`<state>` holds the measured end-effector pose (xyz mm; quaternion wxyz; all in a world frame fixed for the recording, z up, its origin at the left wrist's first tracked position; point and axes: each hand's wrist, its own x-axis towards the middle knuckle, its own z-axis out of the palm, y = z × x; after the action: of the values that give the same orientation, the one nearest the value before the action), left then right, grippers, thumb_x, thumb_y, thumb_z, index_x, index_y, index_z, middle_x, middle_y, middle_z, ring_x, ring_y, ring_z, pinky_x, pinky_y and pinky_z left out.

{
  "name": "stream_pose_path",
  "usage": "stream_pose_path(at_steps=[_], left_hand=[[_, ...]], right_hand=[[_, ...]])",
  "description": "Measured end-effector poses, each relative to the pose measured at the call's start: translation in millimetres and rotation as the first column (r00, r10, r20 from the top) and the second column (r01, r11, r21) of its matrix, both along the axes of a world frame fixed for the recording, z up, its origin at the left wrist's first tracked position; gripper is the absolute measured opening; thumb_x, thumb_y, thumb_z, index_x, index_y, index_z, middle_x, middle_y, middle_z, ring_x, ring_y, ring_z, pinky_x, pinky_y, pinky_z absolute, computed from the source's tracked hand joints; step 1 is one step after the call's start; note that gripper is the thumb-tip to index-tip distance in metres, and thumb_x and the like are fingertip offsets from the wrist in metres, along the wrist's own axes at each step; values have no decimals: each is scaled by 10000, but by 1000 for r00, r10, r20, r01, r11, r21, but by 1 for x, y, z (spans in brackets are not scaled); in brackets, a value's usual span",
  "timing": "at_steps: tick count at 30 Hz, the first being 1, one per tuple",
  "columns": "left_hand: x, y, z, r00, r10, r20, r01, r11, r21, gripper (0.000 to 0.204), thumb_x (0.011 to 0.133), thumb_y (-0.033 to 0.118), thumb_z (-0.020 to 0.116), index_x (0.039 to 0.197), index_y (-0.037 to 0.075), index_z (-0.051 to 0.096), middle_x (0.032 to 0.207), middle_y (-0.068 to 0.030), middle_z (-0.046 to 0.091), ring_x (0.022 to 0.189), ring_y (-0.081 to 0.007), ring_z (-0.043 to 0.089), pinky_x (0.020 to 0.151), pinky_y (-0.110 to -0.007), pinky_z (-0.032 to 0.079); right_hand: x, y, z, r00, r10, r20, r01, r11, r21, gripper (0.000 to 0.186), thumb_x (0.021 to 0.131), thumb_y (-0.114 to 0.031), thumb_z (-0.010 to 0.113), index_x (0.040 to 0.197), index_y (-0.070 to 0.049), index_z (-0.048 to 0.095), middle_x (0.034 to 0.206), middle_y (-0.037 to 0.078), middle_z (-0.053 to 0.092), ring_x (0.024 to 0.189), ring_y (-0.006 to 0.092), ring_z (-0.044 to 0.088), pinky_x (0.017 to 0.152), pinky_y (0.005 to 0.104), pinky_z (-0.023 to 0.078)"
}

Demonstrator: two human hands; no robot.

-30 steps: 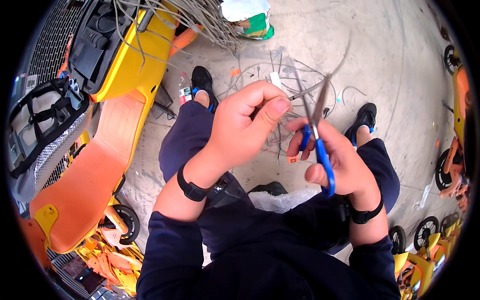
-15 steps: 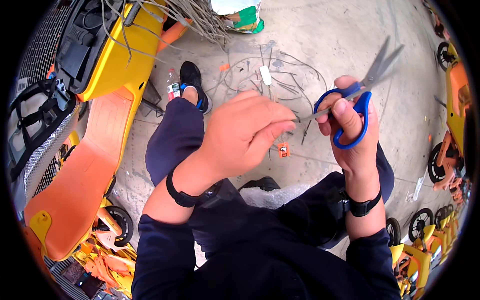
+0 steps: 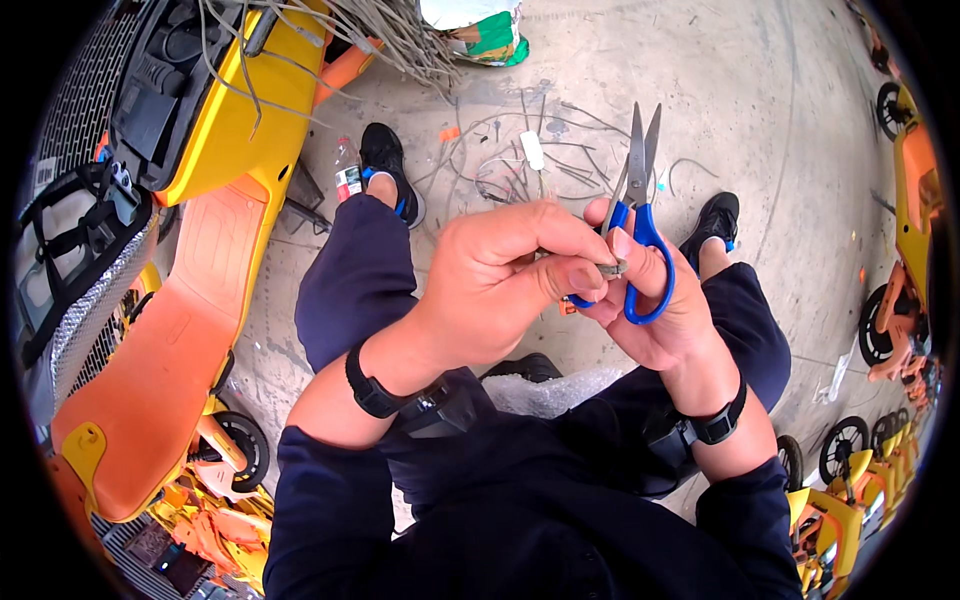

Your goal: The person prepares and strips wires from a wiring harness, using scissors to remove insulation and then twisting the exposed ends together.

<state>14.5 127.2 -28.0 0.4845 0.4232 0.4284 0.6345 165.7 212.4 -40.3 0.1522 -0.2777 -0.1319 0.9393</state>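
Note:
My left hand pinches the end of a thin grey cable between thumb and forefinger. Most of that cable is hidden by the fingers. Close beside it, my right hand is closed round scissors with blue handles. Their blades point away from me and stand slightly apart. The right thumb reaches toward the cable end, and the two hands almost meet. Below them on the floor, an orange tag is mostly covered by the hands.
Grey cable offcuts and a white label lie on the concrete floor. A cable bundle hangs over a yellow and orange scooter on the left. A plastic bottle stands by my left shoe. More scooters line the right.
My right hand has come left and nearer to my left hand. The scissors have turned from pointing right to pointing straight away, their blades less spread. Cable that stretched between the hands now shows only as a short end.

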Motion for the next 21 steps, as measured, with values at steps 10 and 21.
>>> stream_pose_path(at_steps=[10, 21], left_hand=[[5, 1, 0, 994, -27, 107, 28, 1000, -11, 98, 884, 24, 590, 970, -23, 601, 807, -63, 623, 718, -104, 592, 653, -234, 494], [-42, -7, -6, 880, 471, -66, -475, 878, -58, 133, 924, 143, 567, 971, 20, 590, 721, -13, 596, 621, -38, 486, 563, -177, 385]], right_hand=[[1, 0, 3, 999, -2, 38, 0, 999, 54, 375, 849, -191, 673, 1159, -51, 516, 795, 36, 615, 661, 134, 612, 543, 240, 441], [-9, 43, -53, 782, -431, 451, -153, 569, 808, 577, 766, -212, 754, 1191, 56, 471, 801, 77, 628, 703, 105, 585, 559, 214, 444]])
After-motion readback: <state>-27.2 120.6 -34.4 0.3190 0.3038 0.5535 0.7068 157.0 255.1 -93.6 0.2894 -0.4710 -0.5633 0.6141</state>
